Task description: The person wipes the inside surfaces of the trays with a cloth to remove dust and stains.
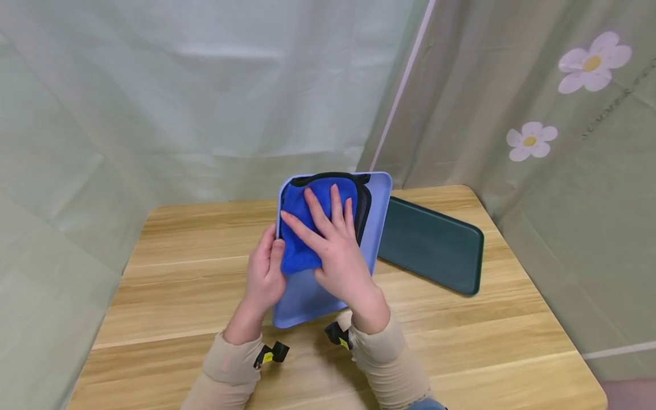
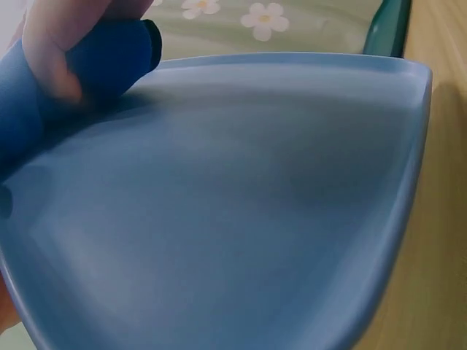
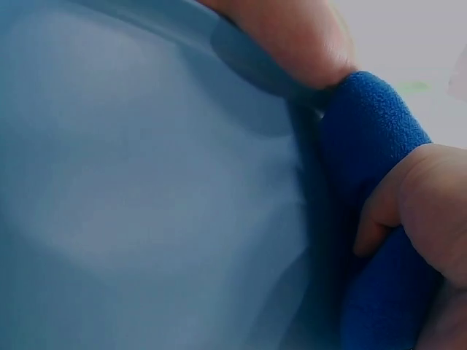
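A light blue tray (image 1: 312, 296) is held up at a tilt above the table. My left hand (image 1: 265, 270) grips its left rim, the thumb in front and the other fingers mostly hidden behind. Against the tray's inner face lies a folded blue cloth (image 1: 302, 250) with black edging and a dark grey side showing at the right. My right hand (image 1: 340, 250) rests on this cloth with its fingers spread. In the right wrist view, the right thumb (image 3: 438, 211) presses into the cloth's fuzzy surface, beside the tray's rim.
A dark green tray (image 1: 435, 245) lies flat on the wooden table (image 1: 179, 285), to the right of the blue tray and partly behind it. Curtains (image 1: 246, 85) with printed flowers hang around the table. Each wrist carries a small black camera (image 1: 271, 354).
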Action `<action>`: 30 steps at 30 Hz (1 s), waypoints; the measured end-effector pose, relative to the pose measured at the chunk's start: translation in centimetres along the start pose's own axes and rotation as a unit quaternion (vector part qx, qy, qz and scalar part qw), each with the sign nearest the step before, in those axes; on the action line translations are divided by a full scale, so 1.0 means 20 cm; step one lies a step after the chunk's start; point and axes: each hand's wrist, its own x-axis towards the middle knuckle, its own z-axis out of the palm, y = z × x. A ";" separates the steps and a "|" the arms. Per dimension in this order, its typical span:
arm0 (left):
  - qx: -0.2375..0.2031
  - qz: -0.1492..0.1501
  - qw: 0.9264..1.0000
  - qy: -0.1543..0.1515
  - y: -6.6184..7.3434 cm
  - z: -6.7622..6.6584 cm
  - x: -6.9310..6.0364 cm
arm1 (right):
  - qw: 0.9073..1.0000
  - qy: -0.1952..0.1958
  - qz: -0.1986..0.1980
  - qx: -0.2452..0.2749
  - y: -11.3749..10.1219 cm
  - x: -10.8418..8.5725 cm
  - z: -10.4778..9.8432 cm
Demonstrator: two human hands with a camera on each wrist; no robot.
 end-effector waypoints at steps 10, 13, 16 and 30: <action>0.001 0.013 1.000 -0.015 0.00 -0.01 0.01 | 1.000 -0.014 0.011 -0.004 0.01 0.00 0.00; 0.004 0.017 1.000 -0.015 -0.01 -0.01 0.01 | 1.000 -0.009 0.007 -0.008 0.01 0.00 0.00; 0.006 0.025 1.000 -0.011 -0.01 -0.01 0.02 | 1.000 -0.003 0.003 -0.007 0.02 0.01 0.00; -0.018 0.027 0.999 -0.006 -0.03 0.00 0.02 | 1.000 -0.015 0.003 0.000 0.08 0.01 -0.01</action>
